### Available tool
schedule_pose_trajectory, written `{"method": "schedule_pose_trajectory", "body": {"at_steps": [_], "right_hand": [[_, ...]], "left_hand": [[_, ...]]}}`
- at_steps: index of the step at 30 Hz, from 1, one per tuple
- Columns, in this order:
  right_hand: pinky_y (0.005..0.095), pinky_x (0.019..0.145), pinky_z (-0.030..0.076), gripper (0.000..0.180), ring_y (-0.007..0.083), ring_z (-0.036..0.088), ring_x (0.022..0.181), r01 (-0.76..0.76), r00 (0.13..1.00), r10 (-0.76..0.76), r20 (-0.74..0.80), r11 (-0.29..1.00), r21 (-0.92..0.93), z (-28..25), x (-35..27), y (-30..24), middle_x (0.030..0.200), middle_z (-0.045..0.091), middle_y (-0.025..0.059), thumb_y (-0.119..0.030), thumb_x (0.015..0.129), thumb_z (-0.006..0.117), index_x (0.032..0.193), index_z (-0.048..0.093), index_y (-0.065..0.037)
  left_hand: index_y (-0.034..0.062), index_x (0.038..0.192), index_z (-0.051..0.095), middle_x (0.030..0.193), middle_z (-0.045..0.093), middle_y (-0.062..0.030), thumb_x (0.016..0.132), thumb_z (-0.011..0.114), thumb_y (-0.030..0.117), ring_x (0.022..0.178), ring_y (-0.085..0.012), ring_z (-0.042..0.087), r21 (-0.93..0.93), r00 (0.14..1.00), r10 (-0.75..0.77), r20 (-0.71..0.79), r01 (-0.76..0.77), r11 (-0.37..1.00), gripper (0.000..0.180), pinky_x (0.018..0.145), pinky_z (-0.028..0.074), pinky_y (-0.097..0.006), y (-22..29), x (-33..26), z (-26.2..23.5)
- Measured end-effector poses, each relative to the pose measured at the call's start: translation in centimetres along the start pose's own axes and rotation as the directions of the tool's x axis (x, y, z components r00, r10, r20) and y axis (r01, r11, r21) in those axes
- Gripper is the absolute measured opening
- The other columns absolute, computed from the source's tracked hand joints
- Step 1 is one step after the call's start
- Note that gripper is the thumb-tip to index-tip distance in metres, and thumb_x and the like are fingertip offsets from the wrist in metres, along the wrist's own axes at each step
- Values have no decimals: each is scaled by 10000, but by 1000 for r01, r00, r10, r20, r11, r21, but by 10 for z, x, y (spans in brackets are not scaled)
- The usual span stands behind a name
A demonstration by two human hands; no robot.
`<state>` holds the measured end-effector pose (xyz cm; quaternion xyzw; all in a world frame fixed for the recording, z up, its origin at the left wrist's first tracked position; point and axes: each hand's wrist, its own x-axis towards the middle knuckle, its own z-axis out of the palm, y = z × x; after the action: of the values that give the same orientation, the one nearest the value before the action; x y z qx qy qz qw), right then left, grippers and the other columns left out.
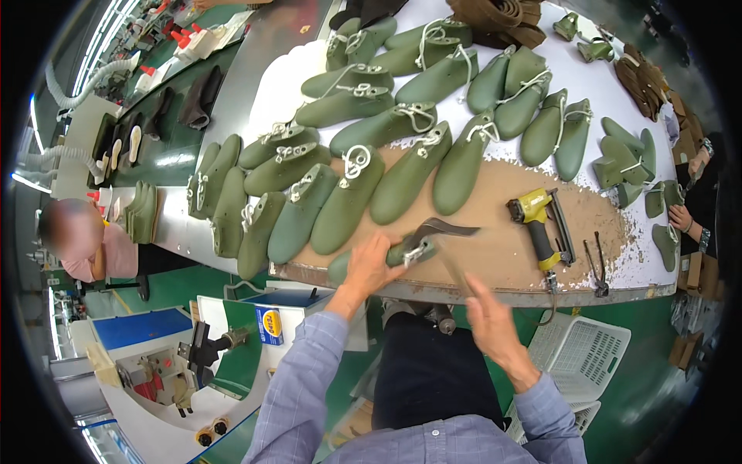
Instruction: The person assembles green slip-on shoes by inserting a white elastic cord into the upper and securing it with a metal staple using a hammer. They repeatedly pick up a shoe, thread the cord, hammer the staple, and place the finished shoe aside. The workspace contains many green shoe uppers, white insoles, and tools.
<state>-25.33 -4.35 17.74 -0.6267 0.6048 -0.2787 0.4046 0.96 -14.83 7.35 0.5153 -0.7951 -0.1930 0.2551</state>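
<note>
My left hand (369, 264) grips a green shoe last (338, 269), holding it on its side at the table's near edge. White cord shows at the last's top end, beside my fingers. My right hand (492, 325) is closed around the pale handle of a hammer (454, 271), which is smeared by motion. A dark, curved, pointed piece (444, 227) lies over the cord end of the last; it looks like the hammer's head, but blur hides how it joins the handle. Beyond my hands, several green lasts (348, 201) with white cord loops lie in rows.
A yellow-and-black staple gun (541, 224) with a hose rests on the brown board (495, 255), left of a black forked tool (597, 267). White plastic baskets (581, 356) stand below. A co-worker's hand (680, 218) is at the right; a person in pink (120, 251) is at the left.
</note>
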Motion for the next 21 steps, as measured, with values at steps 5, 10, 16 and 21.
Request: {"method": "schedule_pose_trajectory", "body": {"at_steps": [5, 10, 16, 21], "right_hand": [[296, 520, 480, 458, 148, 583, 557, -148, 977, 194, -90, 918, 368, -18, 0, -11, 715, 637, 84, -259, 1097, 488, 1518, 437, -85], [240, 442, 374, 537, 87, 474, 499, 108, 959, -1, -283, 925, 364, 5, -29, 9, 651, 508, 21, -386, 1107, 440, 1554, 344, -103], [259, 516, 425, 446, 101, 551, 564, -122, 988, 146, -42, 926, 357, -9, -15, -17, 737, 616, 77, -247, 1095, 494, 1506, 457, -79], [341, 561, 505, 454, 220, 608, 591, 132, 926, 7, -378, 931, 340, 23, -36, 22, 770, 661, 140, -224, 1080, 522, 1503, 435, -87]], "left_hand": [[87, 1084, 634, 1022, 691, -71, 730, 900, 306, 924, -309, 687, -54, 999, -31, 10, 32, 998, 494, 745, 546, -427, 1, -8, -3], [80, 1096, 623, 1048, 703, -91, 737, 906, 288, 965, -314, 696, -39, 998, -31, 49, 33, 999, 502, 783, 549, -426, -1, -1, 0], [95, 1093, 618, 1075, 692, -69, 735, 899, 313, 967, -327, 680, -87, 999, -30, -34, 27, 996, 505, 758, 542, -447, -12, -10, 3], [89, 1075, 624, 1043, 699, -92, 722, 911, 311, 943, -325, 686, -75, 999, -43, -26, 41, 996, 506, 756, 542, -433, -2, -1, 1]]}}
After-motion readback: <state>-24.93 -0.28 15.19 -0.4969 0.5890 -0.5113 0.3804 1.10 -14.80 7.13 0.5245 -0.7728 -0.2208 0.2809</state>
